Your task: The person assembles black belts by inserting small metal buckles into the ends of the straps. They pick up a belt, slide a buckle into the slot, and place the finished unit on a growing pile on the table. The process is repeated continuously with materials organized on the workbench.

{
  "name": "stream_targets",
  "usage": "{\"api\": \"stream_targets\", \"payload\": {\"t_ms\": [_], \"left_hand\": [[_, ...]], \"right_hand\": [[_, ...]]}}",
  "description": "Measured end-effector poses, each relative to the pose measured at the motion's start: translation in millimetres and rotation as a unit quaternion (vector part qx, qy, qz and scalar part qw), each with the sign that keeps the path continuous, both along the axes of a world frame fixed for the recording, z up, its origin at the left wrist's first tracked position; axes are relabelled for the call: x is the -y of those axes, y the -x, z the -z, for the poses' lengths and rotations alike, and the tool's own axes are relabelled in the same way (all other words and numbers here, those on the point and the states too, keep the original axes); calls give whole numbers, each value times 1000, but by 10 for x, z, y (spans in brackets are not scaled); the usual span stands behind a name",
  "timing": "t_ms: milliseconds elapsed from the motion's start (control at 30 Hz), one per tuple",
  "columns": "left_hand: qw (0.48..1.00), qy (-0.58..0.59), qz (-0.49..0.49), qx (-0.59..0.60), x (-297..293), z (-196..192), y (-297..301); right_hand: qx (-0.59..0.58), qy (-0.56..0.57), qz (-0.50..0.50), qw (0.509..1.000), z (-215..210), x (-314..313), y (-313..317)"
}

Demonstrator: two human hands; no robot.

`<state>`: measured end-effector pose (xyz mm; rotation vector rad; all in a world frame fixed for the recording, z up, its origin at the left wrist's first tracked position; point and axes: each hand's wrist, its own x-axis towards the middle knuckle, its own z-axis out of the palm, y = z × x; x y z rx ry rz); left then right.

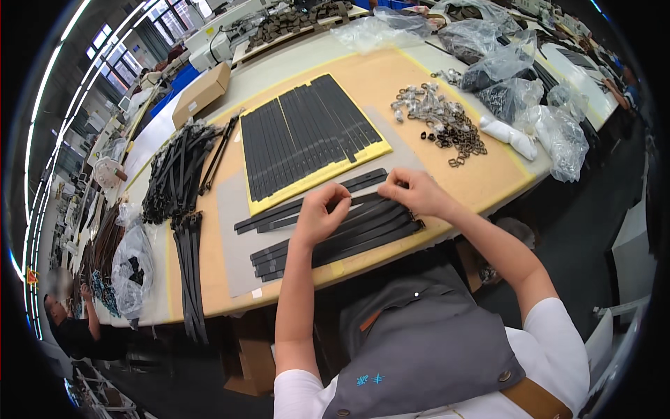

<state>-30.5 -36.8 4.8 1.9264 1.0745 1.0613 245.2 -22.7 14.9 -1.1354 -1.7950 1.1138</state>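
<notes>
My left hand point(323, 213) is closed in a pinch above the near part of the table. To its right my right hand point(417, 193) is also closed, thumb against fingers. A flat black strap point(363, 199) shows between the two sets of fingertips; the fingers cover its gripped parts. Just beyond, another black strap point(368, 180) lies slantwise. Several black straps point(335, 248) are laid side by side below my hands. Farther off, a yellow-edged board point(252, 207) bears a close row of black straps point(307, 133).
Small metal buckles point(457, 133) lie heaped at right, near clear plastic bags point(513, 98). Bundled black straps point(181, 167) lie left, some hanging over the table edge. A cardboard box point(201, 94) stands behind them. Another person point(73, 318) is at the far left.
</notes>
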Motion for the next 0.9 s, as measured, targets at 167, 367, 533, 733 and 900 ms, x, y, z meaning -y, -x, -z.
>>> {"api": "stream_targets", "payload": {"t_ms": [167, 367, 533, 733, 900], "left_hand": [[986, -48, -67, -143, 33, -109, 58], [972, -28, -112, -207, 0, 18, 274], [967, -30, -86, -237, 52, 154, 354], [967, -73, -32, -241, -339, -68, -22], [970, -41, -10, -237, -734, 159, -283]], "right_hand": [[7, -53, 29, 998, 215, -334, -133], [95, -59, 12, 994, 290, -471, 99], [59, -47, 19, 997, 442, -462, 35], [21, -50, 30, 998, 484, -442, -7], [-47, -57, 28, 997, 468, -490, -91]]}}
